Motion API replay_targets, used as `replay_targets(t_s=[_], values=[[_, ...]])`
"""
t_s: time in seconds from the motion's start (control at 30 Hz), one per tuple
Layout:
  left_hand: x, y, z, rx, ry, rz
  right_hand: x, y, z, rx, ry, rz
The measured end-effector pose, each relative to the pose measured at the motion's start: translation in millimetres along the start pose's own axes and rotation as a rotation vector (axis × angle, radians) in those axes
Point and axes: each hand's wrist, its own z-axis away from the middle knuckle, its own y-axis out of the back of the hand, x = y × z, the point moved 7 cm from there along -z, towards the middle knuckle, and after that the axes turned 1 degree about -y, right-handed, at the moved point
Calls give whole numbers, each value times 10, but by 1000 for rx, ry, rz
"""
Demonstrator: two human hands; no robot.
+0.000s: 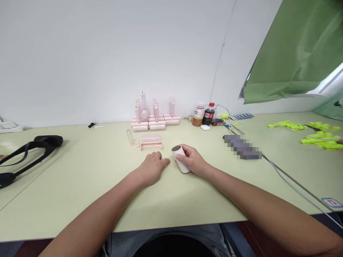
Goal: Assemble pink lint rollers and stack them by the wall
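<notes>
My right hand grips a white lint-roller refill roll, thumb on the near side and fingers round the far side. The roll tilts, its brown hollow core facing up and to the left. My left hand lies palm down on the table with its thumb stretched toward the roll, holding nothing. Just beyond the left hand is an opened pink lint roller case with a clear cover. A clear pink tube-shaped handle piece and a small pink part lie to its left.
Several pink lint rollers stand along the wall. To their right are an amber drink bottle, a cola bottle and a white case. A pixelated dark object, cables and yellow-green pieces lie right; black straps lie left.
</notes>
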Motion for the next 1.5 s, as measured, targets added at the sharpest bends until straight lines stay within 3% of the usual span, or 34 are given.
replay_targets(t_s=[0.27,0.53,0.7,0.83,1.0,1.5], values=[[-137,100,-73,109,102,50,-5,-8,16,-2,-6,-15],[-162,169,-92,112,143,-14,8,-7,4,-9,-9,5],[-293,249,-41,303,243,343,33,-7,-1,-26,-11,78],[-284,255,-17,413,169,608,33,-32,5,-66,21,136],[-160,242,-3,386,98,733,-12,-61,28,-100,73,180],[-36,242,-1,383,25,670,-26,-96,45,-155,121,205]])
